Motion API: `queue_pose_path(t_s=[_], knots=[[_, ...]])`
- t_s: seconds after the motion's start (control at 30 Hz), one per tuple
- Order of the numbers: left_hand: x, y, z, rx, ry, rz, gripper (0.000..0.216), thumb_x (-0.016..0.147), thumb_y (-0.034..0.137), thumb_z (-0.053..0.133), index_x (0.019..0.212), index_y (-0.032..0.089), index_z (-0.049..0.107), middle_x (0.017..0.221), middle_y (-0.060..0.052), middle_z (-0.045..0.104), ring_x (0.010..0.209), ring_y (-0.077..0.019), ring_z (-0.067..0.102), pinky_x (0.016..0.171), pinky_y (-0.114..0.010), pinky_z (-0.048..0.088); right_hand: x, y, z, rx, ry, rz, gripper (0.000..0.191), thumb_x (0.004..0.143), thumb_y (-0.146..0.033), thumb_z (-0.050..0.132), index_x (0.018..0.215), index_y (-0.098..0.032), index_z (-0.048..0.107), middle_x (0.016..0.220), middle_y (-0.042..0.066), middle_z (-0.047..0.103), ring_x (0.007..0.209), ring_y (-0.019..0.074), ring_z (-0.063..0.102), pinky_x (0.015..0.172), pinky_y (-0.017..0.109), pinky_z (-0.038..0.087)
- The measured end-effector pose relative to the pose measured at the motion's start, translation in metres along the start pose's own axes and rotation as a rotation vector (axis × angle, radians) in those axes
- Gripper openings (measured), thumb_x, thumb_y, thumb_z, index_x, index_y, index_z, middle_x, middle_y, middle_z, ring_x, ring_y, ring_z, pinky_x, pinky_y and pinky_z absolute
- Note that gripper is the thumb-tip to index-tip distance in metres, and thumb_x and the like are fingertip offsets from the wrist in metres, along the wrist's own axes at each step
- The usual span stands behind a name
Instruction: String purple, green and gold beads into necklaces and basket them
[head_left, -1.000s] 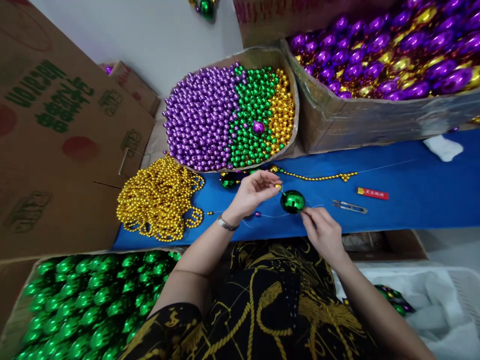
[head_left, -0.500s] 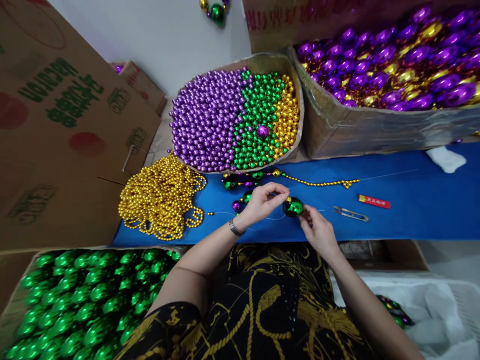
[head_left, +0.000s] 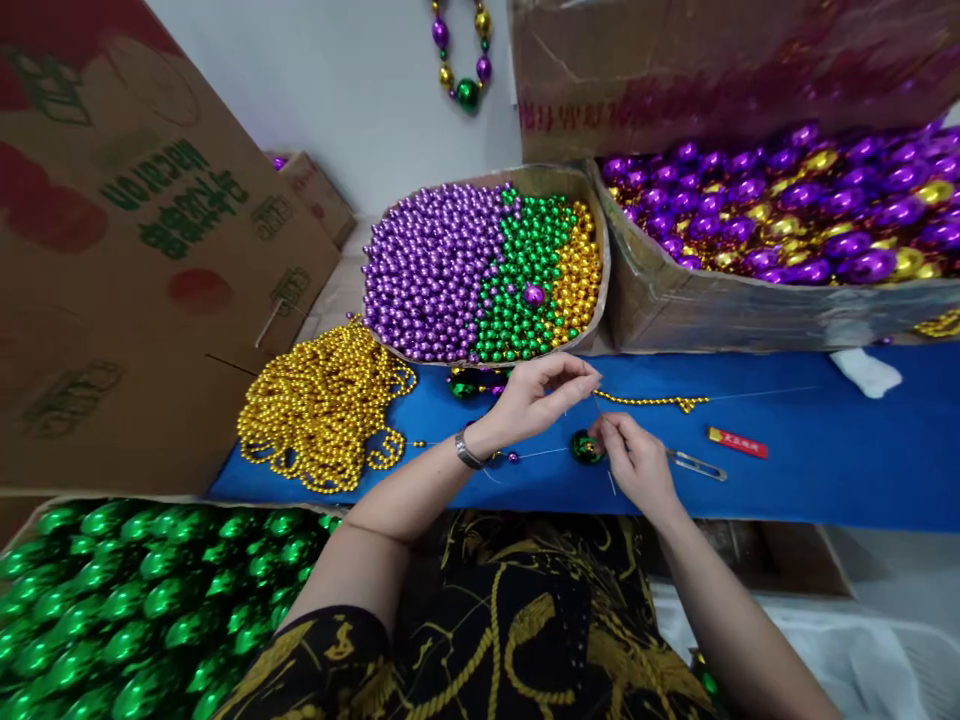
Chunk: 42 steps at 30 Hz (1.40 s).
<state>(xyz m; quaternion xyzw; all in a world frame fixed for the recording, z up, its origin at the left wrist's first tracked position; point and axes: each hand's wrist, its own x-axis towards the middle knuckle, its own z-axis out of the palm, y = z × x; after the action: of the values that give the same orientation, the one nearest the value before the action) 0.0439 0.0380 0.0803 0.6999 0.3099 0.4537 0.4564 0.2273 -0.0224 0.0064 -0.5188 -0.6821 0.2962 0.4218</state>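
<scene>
My left hand [head_left: 541,400], with a metal watch band on the wrist, pinches a thin clear thread above the blue tabletop. Just below and to the right, my right hand [head_left: 636,462] has its fingertips closed on the same thread, close against a large shiny green bead [head_left: 583,447]. From that bead the thread runs left to a small purple bead [head_left: 513,457]. A strand with a green bead [head_left: 463,384] lies behind my left hand, partly hidden. Thread snips [head_left: 699,465] lie right of my right hand.
A heap of gold bead strings [head_left: 319,410] lies at left. Behind stands a box [head_left: 606,300] of purple, green and gold beads, beside a larger carton [head_left: 720,318] of purple and gold ones. Green beads [head_left: 172,600] fill a box at lower left. A red-labelled item [head_left: 739,442] lies at right.
My view has tilted upward. My left hand has drawn up and away from the green bead, stretching thread. The fingers of my right hand have shifted from the bead's side to its upper edge.
</scene>
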Motion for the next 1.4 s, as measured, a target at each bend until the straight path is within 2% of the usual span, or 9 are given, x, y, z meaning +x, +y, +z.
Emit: queue_pose_path(t_s=[0.2, 0.37, 0.53, 0.63, 0.73, 0.87, 0.97, 1.17, 1.4], knots=[[0.034, -0.025, -0.032, 0.664, 0.032, 0.298, 0.022, 0.095, 0.029, 0.053, 0.112, 0.017, 0.063, 0.108, -0.011, 0.069, 0.101, -0.0213, 0.061, 0.092, -0.04, 0.049, 0.008, -0.017, -0.014, 0.315, 0.096, 0.097, 0.024, 0.099, -0.041, 0.049, 0.095, -0.021, 0.061, 0.065, -0.003, 0.058, 0.058, 0.0103, 0.059, 0.059, 0.022, 0.05], [0.083, -0.055, -0.061, 1.164, 0.133, 0.084, 0.034, 0.092, 0.025, 0.053, 0.123, 0.013, 0.06, 0.12, -0.019, 0.06, 0.111, -0.0327, 0.051, 0.095, -0.049, 0.042, 0.009, -0.04, -0.023, 0.374, 0.138, 0.05, 0.021, 0.099, -0.037, 0.05, 0.096, -0.021, 0.062, 0.065, -0.004, 0.057, 0.06, 0.0094, 0.058, 0.062, 0.023, 0.05], [0.103, -0.069, -0.067, 1.229, 0.088, -0.049, 0.026, 0.091, 0.023, 0.053, 0.112, 0.012, 0.064, 0.107, -0.018, 0.061, 0.11, -0.0347, 0.049, 0.096, -0.052, 0.041, 0.006, -0.048, -0.028, 0.277, 0.12, 0.013, 0.02, 0.1, -0.034, 0.048, 0.099, -0.02, 0.063, 0.065, -0.003, 0.058, 0.061, 0.01, 0.059, 0.062, 0.023, 0.05], [0.094, -0.059, -0.065, 1.042, 0.129, -0.002, 0.025, 0.088, 0.018, 0.056, 0.111, 0.013, 0.065, 0.109, -0.015, 0.06, 0.111, -0.032, 0.051, 0.099, -0.051, 0.042, -0.002, -0.043, -0.027, 0.13, 0.094, -0.006, 0.019, 0.1, -0.032, 0.048, 0.102, -0.021, 0.064, 0.067, -0.003, 0.061, 0.062, 0.0103, 0.061, 0.064, 0.023, 0.05], [0.067, -0.042, -0.06, 0.571, 0.193, 0.008, 0.029, 0.088, 0.021, 0.06, 0.116, 0.018, 0.063, 0.114, -0.01, 0.06, 0.107, -0.0247, 0.058, 0.096, -0.043, 0.049, -0.014, -0.032, -0.022, -0.076, 0.075, -0.023, 0.017, 0.099, -0.03, 0.05, 0.103, -0.021, 0.064, 0.071, -0.002, 0.066, 0.061, 0.0105, 0.063, 0.063, 0.022, 0.05], [0.015, -0.025, -0.044, -0.158, 0.193, -0.2, 0.032, 0.087, 0.031, 0.065, 0.118, 0.022, 0.063, 0.11, -0.005, 0.064, 0.099, -0.0175, 0.064, 0.088, -0.034, 0.056, -0.03, -0.02, -0.012, -0.229, 0.05, -0.08, 0.015, 0.098, -0.027, 0.051, 0.101, -0.02, 0.064, 0.078, 0.0, 0.072, 0.062, 0.0111, 0.067, 0.065, 0.021, 0.051], [-0.018, -0.026, -0.032, -0.518, 0.259, -0.36, 0.03, 0.087, 0.036, 0.067, 0.113, 0.022, 0.066, 0.106, -0.004, 0.067, 0.098, -0.017, 0.067, 0.09, -0.034, 0.057, -0.036, -0.016, -0.006, -0.294, 0.058, -0.157, 0.013, 0.097, -0.024, 0.052, 0.099, -0.019, 0.064, 0.083, 0.001, 0.075, 0.066, 0.0116, 0.069, 0.068, 0.02, 0.052], [-0.037, -0.034, -0.024, -0.731, 0.401, -0.447, 0.027, 0.082, 0.029, 0.073, 0.107, 0.02, 0.068, 0.102, -0.004, 0.07, 0.092, -0.0174, 0.071, 0.09, -0.036, 0.057, -0.037, -0.015, -0.001, -0.371, 0.095, -0.253, 0.011, 0.096, -0.02, 0.054, 0.098, -0.018, 0.065, 0.086, 0.003, 0.076, 0.068, 0.0128, 0.071, 0.07, 0.021, 0.054], [-0.036, -0.026, -0.025, -0.79, 0.429, -0.465, 0.026, 0.083, 0.029, 0.072, 0.106, 0.017, 0.067, 0.101, -0.005, 0.071, 0.092, -0.0181, 0.072, 0.089, -0.033, 0.058, -0.037, -0.016, -0.001, -0.365, 0.092, -0.255, 0.012, 0.096, -0.021, 0.054, 0.097, -0.019, 0.066, 0.083, 0.002, 0.076, 0.067, 0.0132, 0.071, 0.07, 0.021, 0.055]])
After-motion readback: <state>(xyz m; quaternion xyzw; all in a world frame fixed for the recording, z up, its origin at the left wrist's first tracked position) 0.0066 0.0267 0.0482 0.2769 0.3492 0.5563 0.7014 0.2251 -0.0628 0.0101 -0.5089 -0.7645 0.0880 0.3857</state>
